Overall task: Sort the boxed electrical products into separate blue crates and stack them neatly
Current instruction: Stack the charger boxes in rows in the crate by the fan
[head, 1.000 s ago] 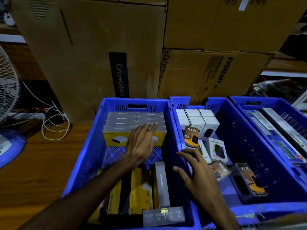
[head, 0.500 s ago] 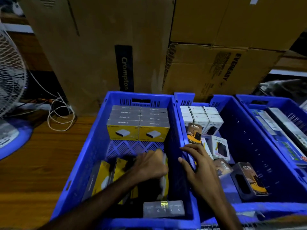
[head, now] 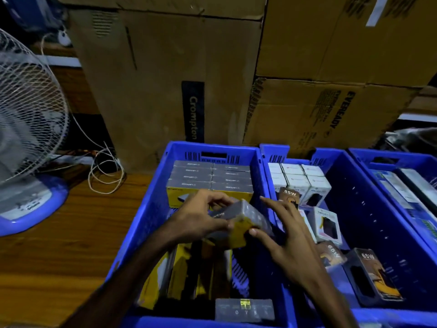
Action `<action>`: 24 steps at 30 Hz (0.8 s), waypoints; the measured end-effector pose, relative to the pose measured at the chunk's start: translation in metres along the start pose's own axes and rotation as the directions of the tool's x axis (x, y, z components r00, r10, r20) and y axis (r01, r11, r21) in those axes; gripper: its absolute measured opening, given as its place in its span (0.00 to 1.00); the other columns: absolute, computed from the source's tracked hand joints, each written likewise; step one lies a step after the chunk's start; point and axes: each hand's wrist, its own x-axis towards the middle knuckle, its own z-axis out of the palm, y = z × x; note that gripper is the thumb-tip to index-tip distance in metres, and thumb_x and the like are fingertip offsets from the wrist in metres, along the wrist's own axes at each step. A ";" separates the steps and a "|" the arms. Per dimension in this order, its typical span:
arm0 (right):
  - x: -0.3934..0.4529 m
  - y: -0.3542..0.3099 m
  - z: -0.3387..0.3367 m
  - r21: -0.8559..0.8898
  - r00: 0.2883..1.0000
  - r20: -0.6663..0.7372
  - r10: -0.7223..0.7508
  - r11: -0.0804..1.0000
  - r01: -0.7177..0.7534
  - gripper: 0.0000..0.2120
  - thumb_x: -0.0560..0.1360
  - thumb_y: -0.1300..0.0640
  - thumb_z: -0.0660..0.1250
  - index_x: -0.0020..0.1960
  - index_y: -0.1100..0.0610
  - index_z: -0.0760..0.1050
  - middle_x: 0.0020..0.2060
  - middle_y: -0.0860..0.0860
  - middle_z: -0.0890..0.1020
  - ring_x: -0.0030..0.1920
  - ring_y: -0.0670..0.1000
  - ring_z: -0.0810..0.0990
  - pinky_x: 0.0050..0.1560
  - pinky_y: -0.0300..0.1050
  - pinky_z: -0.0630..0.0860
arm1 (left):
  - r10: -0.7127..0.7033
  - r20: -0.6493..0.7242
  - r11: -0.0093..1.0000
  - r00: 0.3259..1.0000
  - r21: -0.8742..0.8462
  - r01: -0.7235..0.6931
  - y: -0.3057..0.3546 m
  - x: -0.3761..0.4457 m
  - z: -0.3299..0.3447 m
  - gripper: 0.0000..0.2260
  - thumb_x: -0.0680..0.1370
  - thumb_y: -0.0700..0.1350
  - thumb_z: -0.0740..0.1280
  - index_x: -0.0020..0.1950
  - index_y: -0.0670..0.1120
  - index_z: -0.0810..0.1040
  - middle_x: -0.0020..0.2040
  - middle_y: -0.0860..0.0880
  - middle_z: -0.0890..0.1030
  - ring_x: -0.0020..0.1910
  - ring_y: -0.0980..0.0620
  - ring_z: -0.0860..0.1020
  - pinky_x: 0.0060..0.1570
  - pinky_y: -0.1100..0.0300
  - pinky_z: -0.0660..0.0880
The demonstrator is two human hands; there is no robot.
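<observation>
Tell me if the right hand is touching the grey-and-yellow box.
Touching: the head view shows the right hand thumb tip against the grey-and-yellow box, gripped by the left hand.

I see my left hand (head: 201, 221) gripping a grey-and-yellow box (head: 238, 224) above the left blue crate (head: 151, 209), my right hand (head: 290, 242) touching its near corner with thumb and straight fingers. Behind it sits a neat stack of grey-topped boxes (head: 210, 177). The middle crate (head: 378, 209) holds white boxes (head: 300, 178) and loose 65W boxes (head: 373, 275).
</observation>
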 end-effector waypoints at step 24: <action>0.037 -0.060 0.062 0.836 0.790 0.391 0.472 0.175 -0.519 0.25 0.75 0.53 0.72 0.70 0.55 0.72 0.61 0.54 0.84 0.46 0.54 0.87 0.38 0.48 0.83 | 0.054 -0.624 0.895 0.779 -0.315 -0.315 -0.030 -0.014 -0.028 0.18 0.73 0.29 0.74 0.53 0.51 0.87 0.56 0.50 0.87 0.58 0.51 0.84 0.56 0.60 0.80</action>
